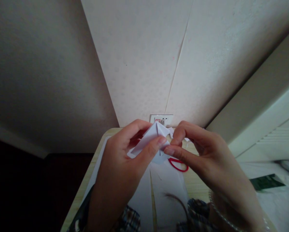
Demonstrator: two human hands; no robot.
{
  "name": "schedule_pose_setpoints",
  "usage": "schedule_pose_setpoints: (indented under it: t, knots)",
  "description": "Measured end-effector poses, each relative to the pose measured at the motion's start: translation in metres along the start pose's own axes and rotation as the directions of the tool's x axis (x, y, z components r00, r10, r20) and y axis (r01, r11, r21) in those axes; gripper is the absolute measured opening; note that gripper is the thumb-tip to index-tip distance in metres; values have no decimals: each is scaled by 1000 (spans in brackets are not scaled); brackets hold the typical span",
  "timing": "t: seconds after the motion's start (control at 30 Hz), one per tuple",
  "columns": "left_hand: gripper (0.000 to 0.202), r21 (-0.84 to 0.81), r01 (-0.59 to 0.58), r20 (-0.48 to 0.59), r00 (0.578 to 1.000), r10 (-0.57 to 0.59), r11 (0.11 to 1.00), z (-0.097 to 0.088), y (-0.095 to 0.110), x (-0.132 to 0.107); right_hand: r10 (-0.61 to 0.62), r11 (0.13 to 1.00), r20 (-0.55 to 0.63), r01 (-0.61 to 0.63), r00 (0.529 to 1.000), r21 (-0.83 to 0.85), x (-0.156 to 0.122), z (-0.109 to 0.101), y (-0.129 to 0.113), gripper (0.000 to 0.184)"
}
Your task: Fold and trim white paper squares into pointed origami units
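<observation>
Folded paper [150, 137] clamped in my left hand [125, 158], my right hand [204, 151] pinching its corner; creasing now, I'd judge, and next calls for even pressure.

Part of the small folded white paper [144, 144] is covered by the thumb of the left hand [125, 158], whose other fingers are mostly hidden behind it; its right corner is masked by the fingertips of the right hand [207, 148]; the white rectangular wall socket [169, 118] is partly blocked by the paper's peak; whatever is joined to the red loop-shaped handle [185, 170] is hidden; the pale wooden desk [196, 182] is cut off by the bottom edge; the flat dark-green object [266, 182] is blurred; the dark-rimmed object [288, 164] is cropped at the right.
</observation>
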State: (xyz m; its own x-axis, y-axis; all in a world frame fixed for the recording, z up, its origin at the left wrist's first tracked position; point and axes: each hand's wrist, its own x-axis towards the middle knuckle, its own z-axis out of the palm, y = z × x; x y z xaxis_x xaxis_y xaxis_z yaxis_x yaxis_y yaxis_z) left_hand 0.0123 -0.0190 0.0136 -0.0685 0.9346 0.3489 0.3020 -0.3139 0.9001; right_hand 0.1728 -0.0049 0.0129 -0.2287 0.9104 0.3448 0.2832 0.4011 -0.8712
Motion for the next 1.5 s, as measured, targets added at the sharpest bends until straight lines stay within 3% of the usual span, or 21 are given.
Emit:
schedule_pose_setpoints:
  t: [0.2, 0.47, 0.67, 0.83, 1.0, 1.2, 1.3, 1.5]
  knots:
    - [10, 29, -10, 113, 994, 6, 1000, -6, -5, 1, 11, 999, -51, -13, 999, -39, 3, 0, 0, 38]
    - [8, -53, 30, 26, 999, -28, 998, 1, -6, 0, 39, 996, -8, -38, 999, 86, -1, -9, 5, 23]
    - [15, -156, 50, -12, 999, -53, 986, 4, -1, -4, 5, 1000, -16, -5, 1000, 24, -3, -12, 6, 15]
    - [14, -104, 52, 1, 999, -53, 993, 4, -3, -2, 33, 998, -64, -36, 997, -51, -4, -9, 3, 22]
    - [27, -91, 22, 95, 995, -14, 996, 3, -12, 0, 23, 998, -77, -27, 997, -53, -4, -9, 2, 24]
    - [40, -20, -69, 107, 992, 70, 997, -1, -21, -3, 7, 1000, 35, -8, 999, 10, -1, -9, 6, 11]
    - [44, 4, -108, 122, 987, 107, 994, -2, -19, -6, -15, 999, 18, 14, 1000, 34, 0, -6, 5, 15]
    - [49, -184, 0, -41, 999, -8, 983, 1, -6, -3, -2, 996, -23, 4, 1000, 85, 1, -2, 1, 22]
